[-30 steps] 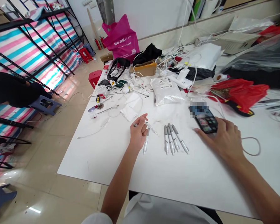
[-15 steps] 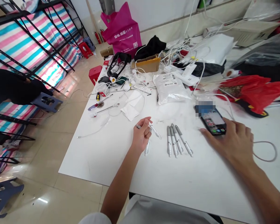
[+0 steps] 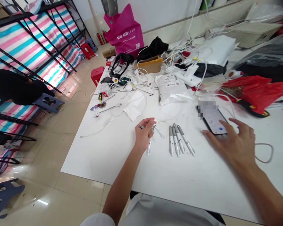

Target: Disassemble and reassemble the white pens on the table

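Several white pens with grey caps (image 3: 174, 140) lie side by side on the white table (image 3: 113, 163). To their left my left hand (image 3: 144, 133) is closed around a pen, whose grey part shows at the fingers; two clear-ended pens (image 3: 158, 131) stick out by the hand, one to the right and one below. On the right, my right hand (image 3: 240, 144) is spread at the lower edge of a black phone (image 3: 212, 119) lying on the table, a finger over its lit screen, holding nothing.
Behind are a white plastic parcel (image 3: 172, 88), tangled cables (image 3: 184, 51), a cardboard box (image 3: 151, 65), a pink bag (image 3: 126, 34) and a red bag (image 3: 254, 91). Screwdrivers (image 3: 99, 106) lie back left. A person in black (image 3: 14, 88) is at far left.
The phone's screen has changed from coloured icons to a mostly pale page. My right hand's fingers have lifted and spread over its lower edge. My left hand has barely moved.
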The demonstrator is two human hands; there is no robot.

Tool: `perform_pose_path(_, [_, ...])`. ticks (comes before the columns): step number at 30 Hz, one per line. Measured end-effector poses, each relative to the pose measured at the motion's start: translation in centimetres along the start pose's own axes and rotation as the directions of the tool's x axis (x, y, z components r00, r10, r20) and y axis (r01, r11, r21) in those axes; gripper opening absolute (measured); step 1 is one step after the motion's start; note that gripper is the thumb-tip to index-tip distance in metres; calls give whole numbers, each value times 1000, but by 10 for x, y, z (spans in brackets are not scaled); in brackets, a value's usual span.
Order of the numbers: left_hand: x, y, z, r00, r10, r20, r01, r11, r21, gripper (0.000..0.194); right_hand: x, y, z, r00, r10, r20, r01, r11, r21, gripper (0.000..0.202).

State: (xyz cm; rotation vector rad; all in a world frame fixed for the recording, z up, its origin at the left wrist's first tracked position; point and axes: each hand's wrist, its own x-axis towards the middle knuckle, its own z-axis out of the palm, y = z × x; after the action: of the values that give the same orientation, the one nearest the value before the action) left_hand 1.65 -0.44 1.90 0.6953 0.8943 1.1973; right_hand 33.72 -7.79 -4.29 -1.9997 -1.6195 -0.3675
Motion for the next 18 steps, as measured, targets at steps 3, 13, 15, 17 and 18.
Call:
perform_pose_path(3, [0,-1,0,1000,8,12,-8,1000,-1,38,-1,0,-1,1000,-2,27,2,1000,-26,69])
perform_pose_path(13, [0,-1,2,1000,25,-15,-25,1000,13,45,2,-7,-6,1000,18,5,-18,999,42,78])
perform_pose_path(15, [0,-2,2,999,30,-18,-30,999,11,44,5,-8,-7,999,37,34,-38,999,29,80])
perform_pose_path(17, [1,-3,1,999,35,-15,-35,999,7,43,10,-8,-6,995,62,81,-62,998,-1,84])
perform_pose_path(18, [1,-4,1,999,36,-12,-36,999,5,42,14,-8,-6,992,72,108,-70,997,-17,85])
